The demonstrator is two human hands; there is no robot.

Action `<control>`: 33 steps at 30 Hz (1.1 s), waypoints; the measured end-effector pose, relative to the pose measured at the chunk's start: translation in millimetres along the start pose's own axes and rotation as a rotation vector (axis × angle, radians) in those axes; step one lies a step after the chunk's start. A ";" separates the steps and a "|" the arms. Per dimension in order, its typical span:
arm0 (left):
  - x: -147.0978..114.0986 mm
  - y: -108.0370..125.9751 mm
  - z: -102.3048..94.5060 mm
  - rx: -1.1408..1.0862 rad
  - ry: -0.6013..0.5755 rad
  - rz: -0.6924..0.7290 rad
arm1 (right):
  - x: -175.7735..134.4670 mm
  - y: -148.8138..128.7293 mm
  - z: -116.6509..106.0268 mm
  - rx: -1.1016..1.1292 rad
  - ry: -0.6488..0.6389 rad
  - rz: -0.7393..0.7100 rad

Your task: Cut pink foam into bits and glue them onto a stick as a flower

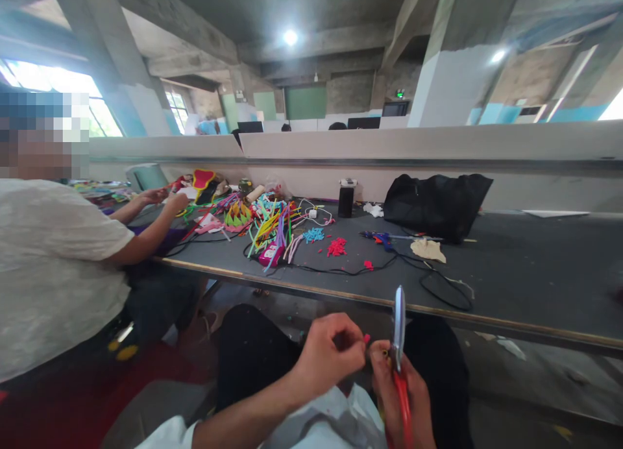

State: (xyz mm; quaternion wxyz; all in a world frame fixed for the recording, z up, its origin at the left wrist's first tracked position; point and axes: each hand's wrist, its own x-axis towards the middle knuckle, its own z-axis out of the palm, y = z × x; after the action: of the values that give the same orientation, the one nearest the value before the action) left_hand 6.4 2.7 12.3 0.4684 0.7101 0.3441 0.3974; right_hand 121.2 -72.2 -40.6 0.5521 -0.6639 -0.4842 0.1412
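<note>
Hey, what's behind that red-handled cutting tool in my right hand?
Behind the cutting tool, the desk's front edge and a dark trouser leg show; lower down, your right hand lies around the red handle. Whatever the tool itself covers can't be seen.

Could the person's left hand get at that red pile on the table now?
Probably yes: the red pile lies uncovered near the table's edge, behind a thin black cable, though the left hand seems to pinch a red bit.

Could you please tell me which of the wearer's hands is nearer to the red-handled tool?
The right hand: it holds the red-handled tool, metal end upward. The left hand is to the tool's left, apart from it.
</note>
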 end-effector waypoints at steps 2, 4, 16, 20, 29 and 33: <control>6.9 8.6 -6.1 -0.373 0.045 -0.208 | -2.1 5.1 2.2 -0.013 -0.036 -0.005; 12.7 16.0 -10.5 -0.616 0.093 -0.263 | -3.4 13.1 5.7 -0.061 -0.082 -0.065; 12.9 26.4 -7.5 -0.695 0.137 -0.262 | -11.2 16.5 15.2 -0.197 -0.122 -0.128; 12.8 23.3 -5.2 -0.690 0.139 -0.249 | -9.7 20.4 15.4 -0.244 -0.135 -0.128; 10.7 24.1 1.0 -0.695 0.156 -0.198 | -13.1 7.7 18.6 -0.187 -0.106 -0.068; 10.6 24.4 1.8 -0.703 0.156 -0.201 | -13.3 5.0 17.4 -0.200 -0.108 -0.054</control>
State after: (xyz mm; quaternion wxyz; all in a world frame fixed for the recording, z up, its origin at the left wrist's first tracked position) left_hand 15.6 3.2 37.3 0.6929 0.4361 0.2894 0.4960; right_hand 104.6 -72.0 -55.7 0.4597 -0.6938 -0.5427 0.1129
